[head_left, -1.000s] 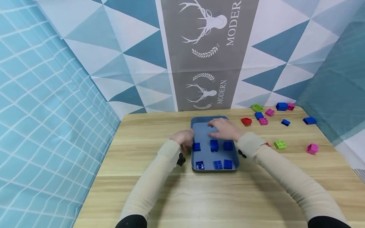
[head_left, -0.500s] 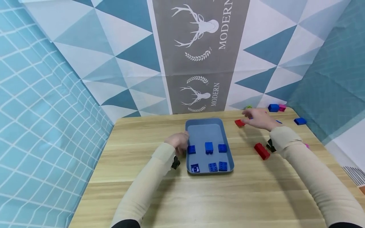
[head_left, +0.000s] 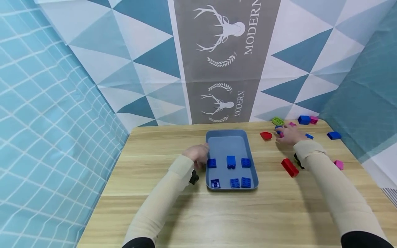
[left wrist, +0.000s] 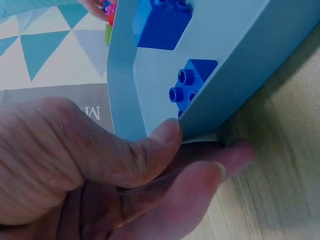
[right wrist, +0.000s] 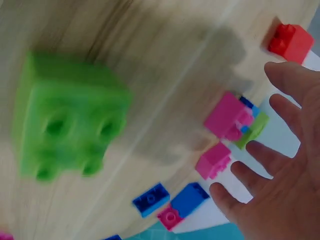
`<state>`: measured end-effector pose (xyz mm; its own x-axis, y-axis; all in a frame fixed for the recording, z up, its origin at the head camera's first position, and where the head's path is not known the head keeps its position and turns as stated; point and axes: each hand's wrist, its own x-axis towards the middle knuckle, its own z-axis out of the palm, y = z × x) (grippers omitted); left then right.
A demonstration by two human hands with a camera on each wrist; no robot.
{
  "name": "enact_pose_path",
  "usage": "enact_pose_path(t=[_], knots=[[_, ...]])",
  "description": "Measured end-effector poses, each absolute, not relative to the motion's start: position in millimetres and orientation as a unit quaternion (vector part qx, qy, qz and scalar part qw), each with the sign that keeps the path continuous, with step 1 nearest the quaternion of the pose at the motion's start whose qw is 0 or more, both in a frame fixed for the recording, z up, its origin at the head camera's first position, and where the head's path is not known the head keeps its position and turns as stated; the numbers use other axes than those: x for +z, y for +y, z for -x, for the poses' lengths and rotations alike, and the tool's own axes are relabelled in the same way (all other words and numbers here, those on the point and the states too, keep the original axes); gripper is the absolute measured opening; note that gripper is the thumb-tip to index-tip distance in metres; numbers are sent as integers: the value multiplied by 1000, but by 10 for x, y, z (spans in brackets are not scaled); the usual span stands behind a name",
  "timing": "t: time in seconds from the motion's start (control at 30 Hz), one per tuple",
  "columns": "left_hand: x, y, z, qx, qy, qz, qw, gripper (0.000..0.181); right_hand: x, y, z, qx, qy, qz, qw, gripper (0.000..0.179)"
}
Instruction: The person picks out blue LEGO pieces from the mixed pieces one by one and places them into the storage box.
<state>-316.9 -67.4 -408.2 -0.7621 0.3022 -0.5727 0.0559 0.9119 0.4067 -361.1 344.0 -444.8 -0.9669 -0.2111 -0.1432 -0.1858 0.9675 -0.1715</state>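
Note:
My left hand (head_left: 197, 154) is at the left wall of the blue-grey tray (head_left: 221, 143), thumb on the rim and fingers against the outside, as the left wrist view shows. Several blue toy bricks (head_left: 231, 162) lie spread over the near half of that tray. At the back right, my right hand (head_left: 291, 135) reaches palm down over a small cluster of bricks, fingers spread. A pink brick (right wrist: 222, 117) and a blue brick (head_left: 278, 127) are nearest its fingertips, with nothing in its grasp. Part of the cluster is hidden under the hand.
A red brick (head_left: 266, 135) and a long red brick (head_left: 289, 167) lie between tray and right arm. Farther back are a green brick (head_left: 278, 121), blue brick (head_left: 304, 120) and pink brick (head_left: 314, 120). Another green brick (right wrist: 70, 120) sits below the right wrist.
My right hand has moved from above the tray to the right and come down over the brick cluster. The left hand has stayed at the tray's rim.

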Motion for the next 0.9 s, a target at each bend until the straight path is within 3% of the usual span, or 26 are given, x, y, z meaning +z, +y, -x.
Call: enact_pose_path(t=[0.17, 0.37, 0.5, 0.9], knots=[[-4074, -602, 3150, 185, 921, -96, 328, 78, -4482, 3405, 3583, -83, 987, 61, 125, 61], [-4044, -521, 3147, 166, 925, -96, 327, 79, -4529, 3482, 3587, -84, 982, 19, 168, 78], [-4035, -524, 3155, 171, 924, -86, 332, 79, -4619, 3597, 3644, -79, 986, 19, 143, 76], [-4075, -645, 3148, 176, 925, -88, 326, 82, -4570, 3419, 3698, -98, 990, 96, 40, 36]])
